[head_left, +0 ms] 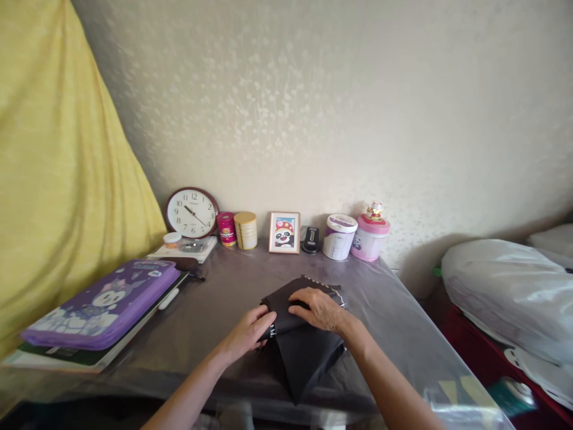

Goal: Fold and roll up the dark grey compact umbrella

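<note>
Gripping the left end of a black umbrella (308,352) in the left hand (250,331), thumb laid on top, fingers folded round and mostly hidden beneath. Resting the right hand (319,307) palm down over the upper part of the same umbrella, fingers bent and pointing toward the left hand. Cannot tell pinching from plain pressing there, with the right fingertips set against dark cloth. Placed, then, directly under the right hand and just to the right of the left hand, with a stretch of cloth between the two. Tapering below both hands to a loose point, toward the near edge of the grey-covered table (206,316). Showing ribs (342,295) along the far right edge, just beyond the right hand. Showing white marks beside the left thumb too, but too small to read. Standing well apart at the back, from left to right: a round clock (192,212), a pink tin (227,230), a yellow tin (246,231), a framed panda picture (285,233), a small black device (310,239), a white tub (340,239) and a pink tub (369,243). Lying off to the left, well clear of the left hand, a purple case (107,304).
</note>
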`<state>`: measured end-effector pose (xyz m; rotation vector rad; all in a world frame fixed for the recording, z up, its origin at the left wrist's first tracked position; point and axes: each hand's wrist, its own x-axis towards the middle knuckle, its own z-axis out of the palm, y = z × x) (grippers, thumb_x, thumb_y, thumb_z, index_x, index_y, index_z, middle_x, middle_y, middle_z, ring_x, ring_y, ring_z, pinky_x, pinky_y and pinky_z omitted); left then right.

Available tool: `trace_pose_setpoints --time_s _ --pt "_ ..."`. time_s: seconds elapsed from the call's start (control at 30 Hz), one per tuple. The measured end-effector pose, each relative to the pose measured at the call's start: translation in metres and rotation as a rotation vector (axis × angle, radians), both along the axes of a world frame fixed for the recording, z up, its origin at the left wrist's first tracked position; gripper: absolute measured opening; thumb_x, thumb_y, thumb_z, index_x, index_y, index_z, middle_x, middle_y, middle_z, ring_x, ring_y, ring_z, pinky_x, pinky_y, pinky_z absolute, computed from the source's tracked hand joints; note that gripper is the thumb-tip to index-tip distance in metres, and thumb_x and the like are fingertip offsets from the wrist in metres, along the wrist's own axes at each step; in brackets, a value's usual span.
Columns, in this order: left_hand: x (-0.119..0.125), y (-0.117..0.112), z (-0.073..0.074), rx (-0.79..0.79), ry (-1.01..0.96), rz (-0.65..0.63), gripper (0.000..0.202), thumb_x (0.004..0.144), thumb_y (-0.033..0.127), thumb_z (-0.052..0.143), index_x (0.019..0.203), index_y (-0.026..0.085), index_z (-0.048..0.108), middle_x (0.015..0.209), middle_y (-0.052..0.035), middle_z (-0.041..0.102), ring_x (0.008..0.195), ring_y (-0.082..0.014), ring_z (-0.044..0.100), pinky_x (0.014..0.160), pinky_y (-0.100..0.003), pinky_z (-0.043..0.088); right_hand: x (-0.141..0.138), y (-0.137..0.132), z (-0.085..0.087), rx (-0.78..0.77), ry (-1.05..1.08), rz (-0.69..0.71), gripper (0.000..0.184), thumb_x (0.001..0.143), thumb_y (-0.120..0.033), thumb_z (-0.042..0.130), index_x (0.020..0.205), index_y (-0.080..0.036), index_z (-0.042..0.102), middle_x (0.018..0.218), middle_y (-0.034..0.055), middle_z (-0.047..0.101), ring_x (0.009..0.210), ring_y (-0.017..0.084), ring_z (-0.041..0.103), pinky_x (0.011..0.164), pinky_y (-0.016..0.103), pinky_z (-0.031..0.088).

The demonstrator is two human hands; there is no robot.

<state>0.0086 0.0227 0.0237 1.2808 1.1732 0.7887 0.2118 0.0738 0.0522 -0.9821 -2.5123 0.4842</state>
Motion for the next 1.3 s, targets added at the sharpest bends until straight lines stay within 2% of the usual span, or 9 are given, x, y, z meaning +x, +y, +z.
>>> trace_pose_setpoints --time_s 0.13,0.27,0.4,0.53,0.7,0.8,0.93,1.03,1.3 --pt "-0.003 0.002 -0.001 -0.036 -0.021 0.044 0.031 0.071 0.051 0.052 0.071 0.021 0.043 0.051 0.0064 0.045 0.041 -0.0077 0.039 0.038 -0.017 0.021 0.026 0.009 -0.006 -0.027 -0.127 -0.091 0.043 0.073 -0.044 0.058 0.112 -0.026 0.056 0.114 0.0049 0.059 0.107 0.023 0.051 0.093 0.037 0.036" --pt "-0.006 0.006 -0.006 -0.029 -0.012 0.036 0.032 0.073 0.052 0.050 0.071 0.022 0.038 0.046 0.0082 0.045 0.034 -0.0059 0.034 0.035 -0.016 0.017 0.049 0.013 -0.013 0.006 -0.228 -0.149 0.057 0.063 -0.025 0.063 0.119 -0.025 0.051 0.124 0.0072 0.052 0.116 0.025 0.043 0.098 0.039 0.030" --pt "-0.010 0.009 -0.013 0.010 0.037 -0.026 0.032 0.076 0.053 0.044 0.072 0.022 0.036 0.042 0.0080 0.047 0.031 -0.0055 0.030 0.032 -0.015 0.015 0.051 0.012 -0.020 0.031 -0.274 -0.184 0.052 0.064 -0.017 0.056 0.115 -0.024 0.054 0.122 0.0070 0.054 0.117 0.024 0.042 0.100 0.038 0.026" --pt "-0.013 0.013 -0.019 0.020 0.051 -0.019 0.034 0.075 0.054 0.045 0.072 0.021 0.038 0.044 0.0056 0.052 0.032 -0.0074 0.039 0.033 -0.016 0.024 0.050 0.014 -0.018 0.054 -0.244 -0.207 0.042 0.068 -0.021 0.055 0.111 -0.022 0.056 0.118 0.0066 0.056 0.115 0.022 0.045 0.098 0.035 0.029" --pt "-0.016 0.018 -0.022 -0.016 -0.043 0.064 0.034 0.075 0.053 0.048 0.069 0.021 0.037 0.042 0.0048 0.051 0.029 -0.0054 0.033 0.029 -0.014 0.019 0.075 0.019 -0.011 0.070 -0.118 -0.605 0.025 0.078 -0.034 0.047 0.096 -0.019 0.057 0.098 0.0080 0.063 0.091 0.021 0.057 0.080 0.032 0.041" --pt "-0.018 0.018 -0.019 -0.036 -0.141 0.087 0.033 0.076 0.050 0.048 0.069 0.021 0.037 0.043 0.0040 0.052 0.028 -0.0038 0.031 0.029 -0.013 0.014 0.097 0.020 -0.011 -0.083 -0.123 -0.728 0.019 0.079 -0.031 0.045 0.076 -0.017 0.056 0.075 0.0076 0.065 0.075 0.020 0.060 0.068 0.031 0.043" --pt "-0.019 0.017 -0.011 -0.013 -0.247 0.111 0.030 0.077 0.047 0.049 0.069 0.020 0.037 0.044 0.0037 0.053 0.029 -0.0030 0.030 0.030 -0.013 0.012 0.111 0.012 -0.013 -0.555 0.067 -0.598 0.008 0.074 -0.023 0.048 0.074 -0.016 0.053 0.074 0.0056 0.065 0.071 0.017 0.062 0.060 0.026 0.045" --pt "-0.019 0.017 -0.006 0.003 -0.289 0.129 0.031 0.077 0.047 0.050 0.068 0.020 0.036 0.044 0.0037 0.053 0.029 -0.0027 0.029 0.030 -0.013 0.013 0.110 0.003 -0.014 -0.851 0.237 -0.469 0.012 0.071 -0.024 0.054 0.079 -0.017 0.051 0.080 0.0043 0.065 0.078 0.016 0.062 0.063 0.026 0.048" --pt "-0.017 0.017 -0.003 0.050 -0.311 0.168 0.031 0.077 0.046 0.051 0.068 0.020 0.036 0.043 0.0040 0.052 0.028 -0.0030 0.031 0.030 -0.013 0.015 0.110 -0.003 -0.025 -1.085 0.392 -0.279 0.030 0.057 -0.025 0.071 0.076 -0.017 0.049 0.072 -0.0022 0.057 0.069 0.014 0.058 0.066 0.032 0.050"
